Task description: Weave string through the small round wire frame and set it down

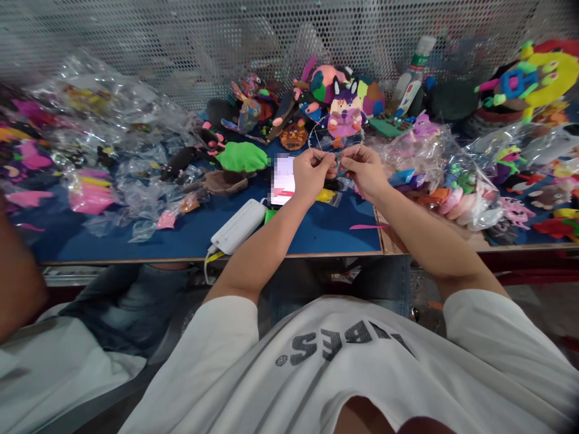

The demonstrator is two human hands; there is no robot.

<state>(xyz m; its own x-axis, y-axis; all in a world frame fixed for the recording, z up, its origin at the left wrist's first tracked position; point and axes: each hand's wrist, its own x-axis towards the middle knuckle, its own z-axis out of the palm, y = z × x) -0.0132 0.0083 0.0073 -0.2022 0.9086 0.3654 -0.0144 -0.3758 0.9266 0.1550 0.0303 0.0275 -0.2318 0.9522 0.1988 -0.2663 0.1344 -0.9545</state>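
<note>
Fingers of my left hand (310,173) and right hand (364,172) are pinched closed on a thin, crinkly clear plastic bag (335,141) above the blue table (316,232).

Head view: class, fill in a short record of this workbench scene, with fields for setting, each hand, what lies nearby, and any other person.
Setting: blue-topped table backed by a perforated metal screen
Left hand: pinches one edge of a clear plastic bag
Right hand: pinches the other edge of the same bag
Inside the bag: a purple and pink clay figure
Nearby: white power bank, green clay piece, many bagged clay figures
Other person: an arm at the left edge
</note>
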